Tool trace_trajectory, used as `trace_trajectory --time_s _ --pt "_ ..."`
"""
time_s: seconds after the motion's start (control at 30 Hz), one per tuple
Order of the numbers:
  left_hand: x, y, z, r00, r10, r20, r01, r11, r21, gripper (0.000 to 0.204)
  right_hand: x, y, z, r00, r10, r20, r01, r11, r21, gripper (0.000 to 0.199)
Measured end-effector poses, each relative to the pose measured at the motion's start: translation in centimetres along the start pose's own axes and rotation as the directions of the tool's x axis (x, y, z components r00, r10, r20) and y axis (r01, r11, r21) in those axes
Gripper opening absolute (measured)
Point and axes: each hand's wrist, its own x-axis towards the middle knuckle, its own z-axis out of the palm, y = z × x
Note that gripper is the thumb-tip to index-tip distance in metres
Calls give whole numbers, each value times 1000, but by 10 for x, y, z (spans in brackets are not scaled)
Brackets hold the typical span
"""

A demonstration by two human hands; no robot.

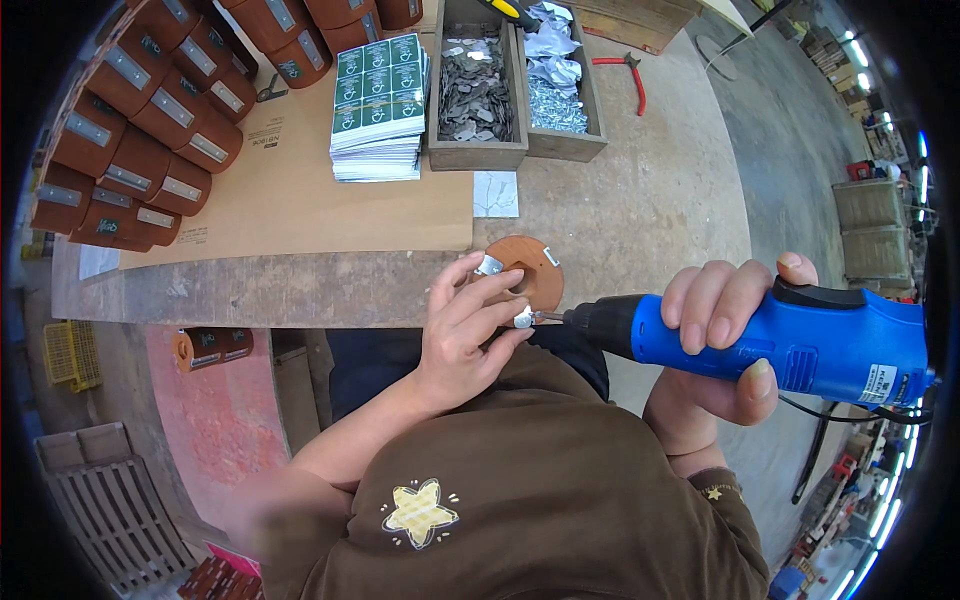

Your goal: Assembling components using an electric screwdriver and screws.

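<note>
My right hand (725,330) is wrapped round a blue electric screwdriver (770,335) with a black nose, held sideways with its bit pointing left. The bit's tip meets a small shiny metal piece (523,317) by my left fingertips. My left hand (470,330) is closed on a reddish-brown round block (540,262) at the bench's front edge. That block has a hole in its middle and metal fittings on its rim, one of them a small metal plate (488,265) beside my index finger. My fingers cover the block's near left part, and any screw at the bit is too small to make out.
Beyond my hands stand a wooden box of flat metal pieces (475,95) and another of screws (557,108). Left of them are a stack of green-and-white cards (378,110) and piled brown cylinders (150,130). Red-handled pliers (636,85) lie at right on the workbench (660,200).
</note>
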Motion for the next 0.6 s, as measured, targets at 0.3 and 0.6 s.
trace_trajectory --time_s 0.3,0.6 --pt "-2 -1 5 998 -36 -43 34 998 -55 35 1 8 8 995 -71 71 76 995 -68 61" --pt "-2 -1 5 998 -40 -44 37 997 -63 33 -2 1 5 988 34 152 -26 998 -57 66"
